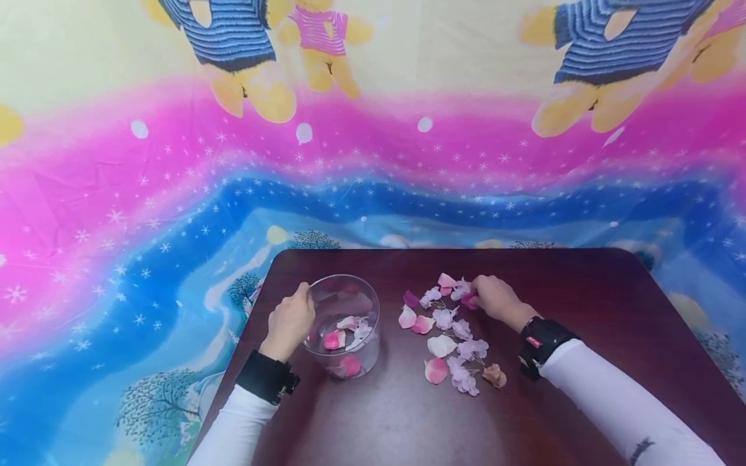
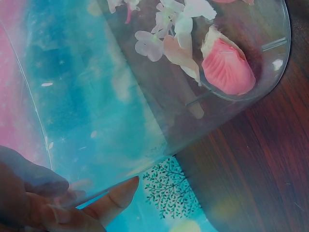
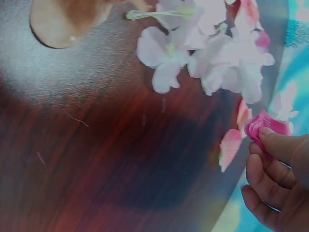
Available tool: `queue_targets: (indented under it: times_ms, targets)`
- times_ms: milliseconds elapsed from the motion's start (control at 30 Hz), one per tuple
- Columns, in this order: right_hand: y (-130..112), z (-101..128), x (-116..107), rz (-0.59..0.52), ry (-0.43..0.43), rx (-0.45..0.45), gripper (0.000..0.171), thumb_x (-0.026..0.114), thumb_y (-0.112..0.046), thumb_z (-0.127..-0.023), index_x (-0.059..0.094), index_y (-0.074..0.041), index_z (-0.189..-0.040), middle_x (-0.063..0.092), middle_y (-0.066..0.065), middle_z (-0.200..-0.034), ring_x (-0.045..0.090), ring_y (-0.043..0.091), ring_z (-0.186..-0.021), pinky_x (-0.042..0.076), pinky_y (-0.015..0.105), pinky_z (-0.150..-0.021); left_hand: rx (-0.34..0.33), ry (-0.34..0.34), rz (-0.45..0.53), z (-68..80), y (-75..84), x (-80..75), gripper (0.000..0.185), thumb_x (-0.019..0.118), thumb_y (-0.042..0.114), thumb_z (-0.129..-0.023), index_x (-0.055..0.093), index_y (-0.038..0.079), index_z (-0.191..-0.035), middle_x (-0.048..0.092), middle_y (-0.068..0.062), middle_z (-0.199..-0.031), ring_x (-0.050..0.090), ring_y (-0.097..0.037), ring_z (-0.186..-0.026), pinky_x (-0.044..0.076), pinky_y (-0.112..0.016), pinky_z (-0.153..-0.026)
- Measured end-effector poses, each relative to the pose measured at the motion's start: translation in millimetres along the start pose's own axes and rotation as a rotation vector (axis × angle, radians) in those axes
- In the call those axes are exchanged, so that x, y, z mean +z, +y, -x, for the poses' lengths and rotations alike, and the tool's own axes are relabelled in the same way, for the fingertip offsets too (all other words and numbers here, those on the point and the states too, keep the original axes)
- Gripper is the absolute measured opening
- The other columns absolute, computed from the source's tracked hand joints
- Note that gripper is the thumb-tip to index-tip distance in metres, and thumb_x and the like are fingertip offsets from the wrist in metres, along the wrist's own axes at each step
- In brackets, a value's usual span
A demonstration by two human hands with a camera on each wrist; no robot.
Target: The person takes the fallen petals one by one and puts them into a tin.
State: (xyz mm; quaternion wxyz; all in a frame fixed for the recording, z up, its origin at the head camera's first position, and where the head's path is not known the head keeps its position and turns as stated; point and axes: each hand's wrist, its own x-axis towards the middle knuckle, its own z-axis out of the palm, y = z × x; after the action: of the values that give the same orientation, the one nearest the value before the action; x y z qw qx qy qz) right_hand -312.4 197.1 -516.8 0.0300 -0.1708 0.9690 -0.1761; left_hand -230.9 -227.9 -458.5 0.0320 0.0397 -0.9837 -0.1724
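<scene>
Glass bowl point(image 1: 344, 323) upright, left hand point(image 1: 290, 322) gripping rim.

My left hand point(image 1: 289, 321) sits left of centre in the head view, knuckles toward the camera, fingers point(image 2: 116, 195) curled around a clear curved wall; in the left wrist view they show at the lower left, pressed against it. My left forearm, in a white sleeve with a black wrist strap, runs down to the lower left. My right hand point(image 1: 494, 299) lies right of centre, fingers point(image 3: 270, 166) curled and pinching something pink at their tips. That forearm, sleeved and strapped alike, runs to the lower right corner.
</scene>
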Motion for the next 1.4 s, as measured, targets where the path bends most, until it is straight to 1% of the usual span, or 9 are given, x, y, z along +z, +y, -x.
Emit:
queue_targets:
  times_ms: [267, 500, 667, 833, 1000, 1100, 1167, 1300, 1400]
  targets:
    - [0, 2, -15, -0.030, 0.010, -0.016, 0.015, 0.074, -0.006, -0.088, 0.070, -0.008, -0.074, 0.059, -0.001, -0.066, 0.045, 0.013, -0.057, 0.036, 0.029, -0.055, 0.002, -0.003, 0.001, -0.1, 0.0, -0.4, 0.015, 0.045, 0.020, -0.105, 0.055, 0.010, -0.108, 0.064, -0.009, -0.076, 0.060, -0.028, -0.061, 0.044, -0.041, -0.052]
    - [0, 4, -19, -0.031, 0.028, -0.034, 0.019, 0.076, -0.007, -0.087, 0.068, -0.008, -0.069, 0.055, -0.002, -0.062, 0.043, 0.012, -0.055, 0.035, 0.028, -0.054, 0.000, -0.004, 0.003, 0.7, 0.0, -0.7, 0.016, 0.045, 0.021, -0.105, 0.055, 0.009, -0.109, 0.060, -0.009, -0.073, 0.060, -0.028, -0.061, 0.045, -0.041, -0.053]
    - [-1, 4, -25, -0.037, 0.024, -0.031, 0.019, 0.076, -0.007, -0.088, 0.069, -0.006, -0.070, 0.051, -0.002, -0.060, 0.043, 0.013, -0.054, 0.034, 0.028, -0.053, 0.001, 0.003, 0.000, 0.5, -0.1, -0.2, 0.017, 0.043, 0.022, -0.106, 0.055, 0.010, -0.108, 0.061, -0.009, -0.072, 0.062, -0.030, -0.063, 0.047, -0.043, -0.054]
    - [-3, 2, -31, -0.039, 0.041, -0.045, 0.018, 0.076, -0.008, -0.088, 0.070, -0.005, -0.071, 0.054, -0.002, -0.060, 0.044, 0.013, -0.054, 0.035, 0.028, -0.053, 0.007, 0.010, -0.002, 0.7, 0.7, -0.7, 0.017, 0.043, 0.023, -0.105, 0.055, 0.011, -0.107, 0.061, -0.009, -0.072, 0.064, -0.033, -0.066, 0.049, -0.046, -0.055]
    - [-9, -1, -40, -0.027, 0.064, -0.083, 0.016, 0.076, -0.009, -0.088, 0.071, -0.004, -0.073, 0.056, -0.003, -0.059, 0.044, 0.012, -0.054, 0.035, 0.028, -0.053, 0.005, 0.003, 0.004, 1.3, 0.4, -0.3, 0.015, 0.045, 0.022, -0.105, 0.055, 0.011, -0.106, 0.061, -0.008, -0.073, 0.063, -0.031, -0.064, 0.047, -0.044, -0.054]
    - [-15, -2, -46, -0.022, 0.069, -0.091, 0.016, 0.076, -0.011, -0.088, 0.072, -0.005, -0.074, 0.055, -0.004, -0.059, 0.044, 0.012, -0.054, 0.035, 0.028, -0.053, 0.004, 0.003, 0.005, 1.0, -0.3, 0.6, 0.014, 0.046, 0.022, -0.105, 0.055, 0.011, -0.105, 0.061, -0.008, -0.073, 0.063, -0.031, -0.064, 0.047, -0.044, -0.054]
    - [-19, -2, -50, -0.023, 0.076, -0.101, 0.014, 0.077, -0.011, -0.088, 0.073, -0.006, -0.075, 0.058, -0.003, -0.060, 0.045, 0.011, -0.054, 0.036, 0.029, -0.053, 0.006, 0.007, 0.003, 1.1, 0.0, 0.6, 0.015, 0.046, 0.022, -0.105, 0.055, 0.010, -0.105, 0.061, -0.009, -0.072, 0.063, -0.031, -0.065, 0.048, -0.045, -0.054]
    - [-27, -1, -58, -0.033, 0.081, -0.098, 0.012, 0.077, -0.012, -0.088, 0.074, -0.007, -0.078, 0.065, -0.002, -0.065, 0.049, 0.011, -0.056, 0.039, 0.029, -0.055, 0.009, 0.010, 0.003, 1.1, 0.4, -0.1, 0.015, 0.045, 0.021, -0.105, 0.055, 0.010, -0.106, 0.061, -0.010, -0.072, 0.063, -0.031, -0.064, 0.047, -0.045, -0.053]
    - [-31, 0, -63, -0.031, 0.079, -0.092, 0.012, 0.077, -0.013, -0.089, 0.074, -0.007, -0.079, 0.065, 0.000, -0.065, 0.049, 0.012, -0.056, 0.039, 0.029, -0.057, 0.007, 0.009, 0.004, 1.1, 1.4, -0.9, 0.016, 0.045, 0.022, -0.105, 0.055, 0.010, -0.107, 0.062, -0.009, -0.074, 0.062, -0.030, -0.063, 0.047, -0.043, -0.053]
